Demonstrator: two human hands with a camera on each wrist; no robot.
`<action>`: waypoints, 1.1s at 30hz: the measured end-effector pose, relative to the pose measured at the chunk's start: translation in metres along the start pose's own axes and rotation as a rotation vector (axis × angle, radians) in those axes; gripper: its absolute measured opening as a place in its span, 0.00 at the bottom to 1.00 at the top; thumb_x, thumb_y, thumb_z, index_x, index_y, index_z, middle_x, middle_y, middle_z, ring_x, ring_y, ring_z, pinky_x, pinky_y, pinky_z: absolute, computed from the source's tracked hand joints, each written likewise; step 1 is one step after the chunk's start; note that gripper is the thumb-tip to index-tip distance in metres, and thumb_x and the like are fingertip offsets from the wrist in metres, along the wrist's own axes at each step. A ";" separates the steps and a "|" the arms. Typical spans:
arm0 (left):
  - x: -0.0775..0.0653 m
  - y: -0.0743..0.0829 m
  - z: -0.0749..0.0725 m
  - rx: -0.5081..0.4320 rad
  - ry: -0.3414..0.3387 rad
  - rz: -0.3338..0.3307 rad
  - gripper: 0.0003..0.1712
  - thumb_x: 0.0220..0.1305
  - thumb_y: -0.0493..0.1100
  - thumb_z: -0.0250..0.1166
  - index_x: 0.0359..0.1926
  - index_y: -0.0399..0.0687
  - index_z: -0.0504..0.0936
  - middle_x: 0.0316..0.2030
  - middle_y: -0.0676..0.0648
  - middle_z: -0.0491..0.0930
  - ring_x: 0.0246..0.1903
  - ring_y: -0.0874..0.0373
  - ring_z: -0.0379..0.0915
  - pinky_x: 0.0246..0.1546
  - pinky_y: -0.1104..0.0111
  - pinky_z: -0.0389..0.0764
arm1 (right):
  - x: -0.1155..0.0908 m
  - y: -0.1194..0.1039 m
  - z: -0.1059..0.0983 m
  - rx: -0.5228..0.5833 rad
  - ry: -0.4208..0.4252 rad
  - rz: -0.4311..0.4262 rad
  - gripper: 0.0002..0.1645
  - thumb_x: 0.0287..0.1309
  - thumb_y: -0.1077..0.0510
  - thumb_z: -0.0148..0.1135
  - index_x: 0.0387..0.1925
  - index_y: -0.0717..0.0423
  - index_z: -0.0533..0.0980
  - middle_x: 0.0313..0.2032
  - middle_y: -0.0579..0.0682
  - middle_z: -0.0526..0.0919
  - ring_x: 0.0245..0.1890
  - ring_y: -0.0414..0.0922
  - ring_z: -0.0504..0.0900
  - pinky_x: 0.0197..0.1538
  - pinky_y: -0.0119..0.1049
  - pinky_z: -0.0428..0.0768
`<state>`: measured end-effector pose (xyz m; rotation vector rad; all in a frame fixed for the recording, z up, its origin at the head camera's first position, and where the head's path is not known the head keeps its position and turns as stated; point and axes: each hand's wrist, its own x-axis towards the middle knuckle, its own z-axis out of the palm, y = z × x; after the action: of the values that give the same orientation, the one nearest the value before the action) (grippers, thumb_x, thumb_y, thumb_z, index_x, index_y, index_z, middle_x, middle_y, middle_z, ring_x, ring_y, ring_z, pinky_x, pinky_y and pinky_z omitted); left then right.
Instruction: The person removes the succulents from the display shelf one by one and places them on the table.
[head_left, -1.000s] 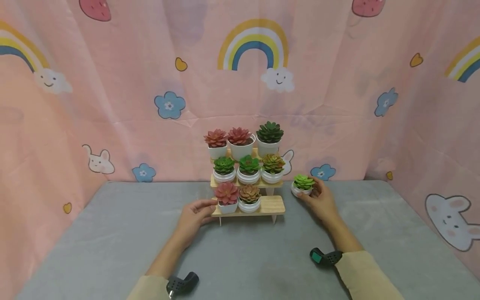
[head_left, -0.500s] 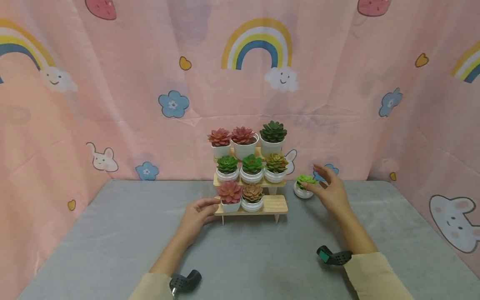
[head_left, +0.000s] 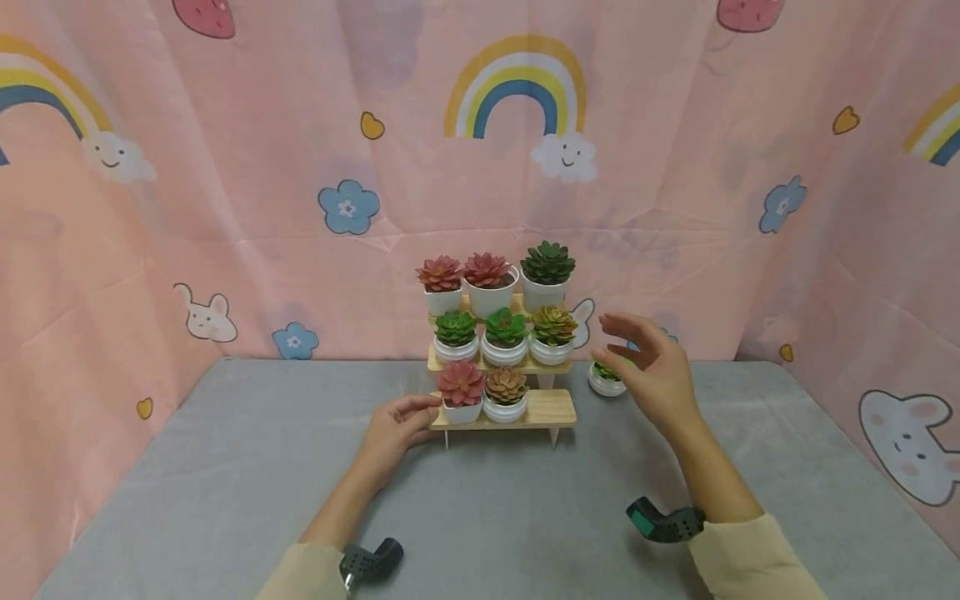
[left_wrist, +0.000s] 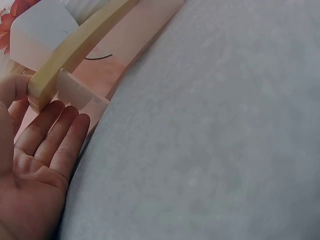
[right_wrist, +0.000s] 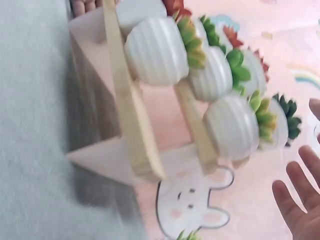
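A three-tiered wooden plant stand (head_left: 551, 408) carries several potted succulents. My left hand (head_left: 393, 433) holds the left end of its lowest shelf, thumb and fingers at the board's edge (left_wrist: 70, 52) in the left wrist view. Beside that hand, a pink succulent (head_left: 461, 385) in a square white pot and a brownish succulent (head_left: 506, 388) stand on this shelf, whose right part is bare. My right hand (head_left: 660, 379) is raised with fingers apart and holds nothing. Behind it, partly hidden, a light green succulent (head_left: 606, 379) in a white pot sits on the table.
On the middle shelf are two green succulents (head_left: 455, 331) and a yellow-green one (head_left: 552, 327). Two reddish succulents (head_left: 441, 275) and a dark green one (head_left: 547, 265) fill the top. A pink printed curtain (head_left: 480, 192) hangs behind the grey table (head_left: 487, 517).
My right hand has let go of the light green succulent's pot, risen, and moved slightly left over it. My left hand has stayed at the stand. The head view has shifted a little.
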<state>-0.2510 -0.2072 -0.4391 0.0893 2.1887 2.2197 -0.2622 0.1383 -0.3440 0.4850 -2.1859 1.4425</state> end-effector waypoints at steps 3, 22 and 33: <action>0.000 0.001 0.001 -0.001 0.001 0.004 0.16 0.68 0.36 0.63 0.53 0.31 0.82 0.52 0.40 0.84 0.45 0.64 0.82 0.46 0.65 0.90 | -0.001 -0.008 0.002 0.040 -0.049 -0.038 0.28 0.61 0.64 0.69 0.63 0.59 0.75 0.60 0.58 0.80 0.56 0.27 0.78 0.57 0.19 0.80; 0.000 0.001 0.001 -0.025 0.008 -0.008 0.16 0.68 0.36 0.64 0.53 0.30 0.81 0.51 0.41 0.85 0.42 0.63 0.84 0.46 0.65 0.90 | -0.018 -0.024 0.038 0.127 -0.317 -0.051 0.30 0.60 0.63 0.70 0.63 0.57 0.74 0.62 0.58 0.79 0.63 0.47 0.78 0.65 0.36 0.81; 0.000 0.001 0.001 -0.021 0.018 -0.013 0.16 0.67 0.36 0.64 0.52 0.30 0.82 0.49 0.42 0.85 0.42 0.63 0.84 0.45 0.65 0.90 | -0.027 -0.016 0.064 0.150 -0.378 -0.026 0.29 0.58 0.62 0.72 0.61 0.55 0.76 0.66 0.55 0.77 0.66 0.50 0.74 0.67 0.53 0.79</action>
<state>-0.2510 -0.2063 -0.4382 0.0554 2.1680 2.2447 -0.2436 0.0740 -0.3688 0.8998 -2.3504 1.6152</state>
